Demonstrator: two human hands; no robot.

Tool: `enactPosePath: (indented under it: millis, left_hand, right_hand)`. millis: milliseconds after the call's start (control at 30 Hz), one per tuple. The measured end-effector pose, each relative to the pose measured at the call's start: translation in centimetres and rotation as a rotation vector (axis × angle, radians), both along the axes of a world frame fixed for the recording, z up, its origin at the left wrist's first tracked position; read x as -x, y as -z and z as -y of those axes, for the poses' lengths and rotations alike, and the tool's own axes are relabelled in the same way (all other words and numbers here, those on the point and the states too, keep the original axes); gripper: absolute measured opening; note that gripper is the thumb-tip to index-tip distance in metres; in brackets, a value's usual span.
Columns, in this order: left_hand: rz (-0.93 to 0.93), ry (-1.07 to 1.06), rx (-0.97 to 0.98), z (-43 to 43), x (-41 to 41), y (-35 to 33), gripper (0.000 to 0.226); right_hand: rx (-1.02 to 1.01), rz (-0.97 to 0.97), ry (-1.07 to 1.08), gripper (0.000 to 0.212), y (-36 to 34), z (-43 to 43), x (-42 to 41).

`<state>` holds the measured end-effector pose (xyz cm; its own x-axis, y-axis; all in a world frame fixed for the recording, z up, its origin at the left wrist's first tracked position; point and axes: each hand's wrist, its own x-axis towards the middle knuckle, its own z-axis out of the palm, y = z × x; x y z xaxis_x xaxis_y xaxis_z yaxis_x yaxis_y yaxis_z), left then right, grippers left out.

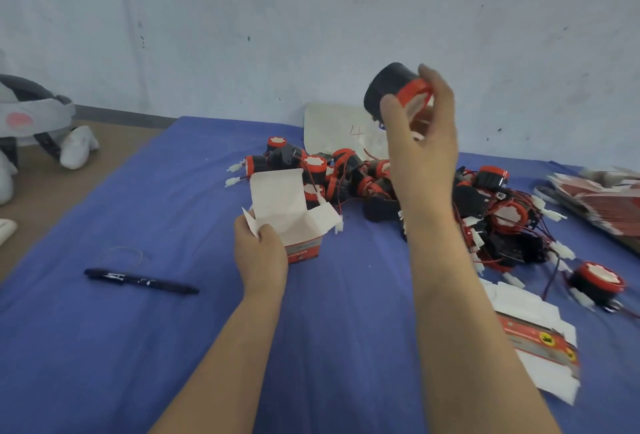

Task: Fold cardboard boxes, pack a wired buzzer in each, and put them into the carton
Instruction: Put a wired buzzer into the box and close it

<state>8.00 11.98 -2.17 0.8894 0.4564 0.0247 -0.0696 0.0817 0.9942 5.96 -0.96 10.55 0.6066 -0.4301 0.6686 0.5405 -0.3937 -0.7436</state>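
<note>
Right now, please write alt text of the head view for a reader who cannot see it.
The right hand holds a black and red buzzer in the air; the left hand holds an open small box on a blue cloth. A pile of buzzers lies behind, a pen at left.

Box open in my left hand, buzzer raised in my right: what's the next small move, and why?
Probably lower the black cylindrical buzzer with the red rim down and left into the small white-and-red cardboard box. The right hand grips it high above the pile of loose buzzers; the left hand holds the box upright, top flaps open.
</note>
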Motion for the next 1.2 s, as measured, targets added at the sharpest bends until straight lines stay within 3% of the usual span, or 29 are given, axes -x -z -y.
enactPosePath:
  millis: [67, 167, 300, 533, 667, 833, 1067, 1200]
  left_hand:
    - [0.005, 0.072, -0.043, 0.0, 1.9, -0.1, 0.018]
    - [-0.017, 0.154, -0.062, 0.3, 4.8, 0.2, 0.020]
    - [0.030, 0.218, -0.032, 0.8, 7.4, 0.7, 0.029]
    - [-0.074, 0.391, -0.038, 0.0, 7.5, 1.6, 0.044]
    - [-0.094, 0.370, -0.037, 0.3, 7.0, 1.8, 0.039]
    - [-0.032, 0.343, -0.018, 0.4, 7.2, 2.0, 0.037]
    - [-0.060, 0.371, 0.024, 0.2, 7.2, 2.0, 0.039]
    - [-0.107, 0.391, 0.048, 0.1, 6.7, 1.9, 0.051]
  right_hand:
    - [0.188, -0.092, 0.080, 0.057, -1.0, 0.3, 3.0]
    - [0.484, -0.398, 0.076, 0.063, 0.7, -0.1, 6.1]
    - [0.764, -0.757, 0.060, 0.052, 6.3, -2.5, 7.3]
    - [0.883, -0.652, 0.092, 0.048, 11.2, -2.4, 6.7]
    - [0.834, -0.580, 0.140, 0.057, 12.3, -2.3, 6.4]
    - [0.660, -0.445, 0.237, 0.048, 12.4, -2.7, 6.2]
    - [0.755, -0.592, 0.230, 0.052, 11.2, -3.3, 5.8]
    - [0.819, -0.681, 0.194, 0.055, 11.2, -3.5, 5.5]
